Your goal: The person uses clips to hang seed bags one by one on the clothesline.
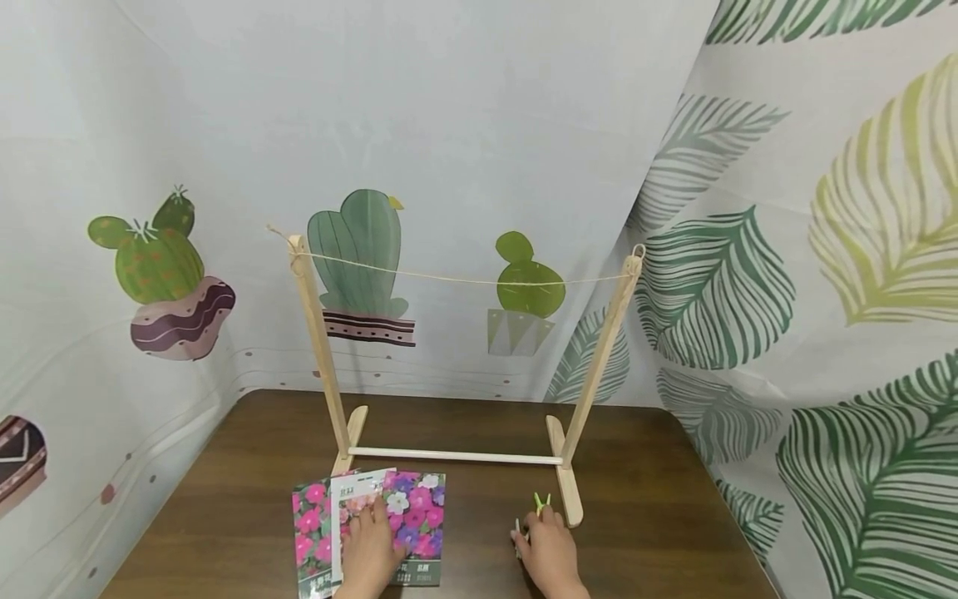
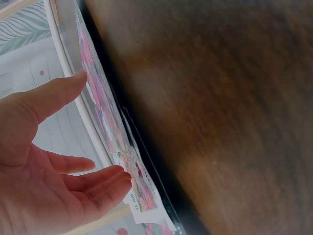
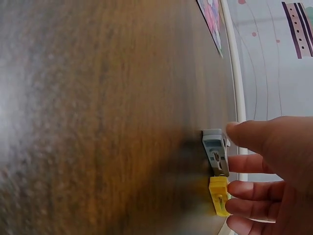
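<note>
Three flower-picture packets lie overlapping on the table: a pink one [image 1: 309,532] at the left, a white-topped one [image 1: 367,481] in the middle and a pink-and-purple one [image 1: 421,516] at the right. My left hand [image 1: 370,549] rests over the middle and right packets; in the left wrist view its fingers [image 2: 105,188] are loosely extended with nothing gripped. Over to the right, my right hand [image 1: 550,553] is at two small clothespins. A grey clothespin [image 3: 215,154] lies by the thumb and forefinger, and a yellow clothespin [image 3: 219,196] is beside the other fingers. Those fingers are relaxed.
Behind the hands stands a wooden frame with a left post [image 1: 320,358], a right post [image 1: 599,366], a white bottom bar [image 1: 456,456] and a string [image 1: 449,279] tied across the top. The right foot [image 1: 567,491] is close to the right hand. A patterned curtain [image 1: 464,125] hangs behind the table.
</note>
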The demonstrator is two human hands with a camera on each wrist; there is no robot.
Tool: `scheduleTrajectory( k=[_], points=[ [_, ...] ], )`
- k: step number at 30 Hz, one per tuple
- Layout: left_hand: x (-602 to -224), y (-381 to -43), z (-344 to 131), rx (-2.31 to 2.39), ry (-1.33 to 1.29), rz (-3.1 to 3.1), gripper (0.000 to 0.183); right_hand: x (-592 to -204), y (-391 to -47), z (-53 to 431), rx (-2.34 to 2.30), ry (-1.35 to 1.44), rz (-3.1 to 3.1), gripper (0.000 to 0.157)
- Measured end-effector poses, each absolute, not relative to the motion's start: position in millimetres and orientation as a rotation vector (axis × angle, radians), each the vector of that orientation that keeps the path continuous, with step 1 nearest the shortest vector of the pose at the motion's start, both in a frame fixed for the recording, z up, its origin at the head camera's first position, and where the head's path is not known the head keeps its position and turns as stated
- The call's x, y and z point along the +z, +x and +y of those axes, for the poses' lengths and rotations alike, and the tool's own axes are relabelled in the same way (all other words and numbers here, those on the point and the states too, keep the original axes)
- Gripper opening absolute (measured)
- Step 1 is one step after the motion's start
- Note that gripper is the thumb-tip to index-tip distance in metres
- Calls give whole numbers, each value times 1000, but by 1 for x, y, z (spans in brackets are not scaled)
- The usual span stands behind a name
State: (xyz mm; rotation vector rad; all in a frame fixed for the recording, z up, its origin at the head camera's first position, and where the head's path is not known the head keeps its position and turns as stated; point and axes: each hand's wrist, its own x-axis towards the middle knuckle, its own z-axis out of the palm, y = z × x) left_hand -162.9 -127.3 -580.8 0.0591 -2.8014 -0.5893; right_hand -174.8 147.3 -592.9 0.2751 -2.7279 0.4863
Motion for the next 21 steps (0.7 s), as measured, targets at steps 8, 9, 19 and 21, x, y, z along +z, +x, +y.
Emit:
scheduleTrajectory(
  k=[8, 9, 19, 21],
  points=[
    [-584, -163, -130, -583, 74, -2819, 93, -593, -174, 143, 492, 273, -2726, 23],
    [-585, -164, -130, -578, 75, -2817, 93, -592, -174, 143, 492, 274, -2726, 23],
    [-589, -166, -128, -544, 46, -2781, 92, -595, -176, 137, 466, 253, -2728, 23],
    [-588, -166, -127, -559, 52, -2794, 91, -596, -176, 137, 459, 256, -2719, 24]
  ],
)
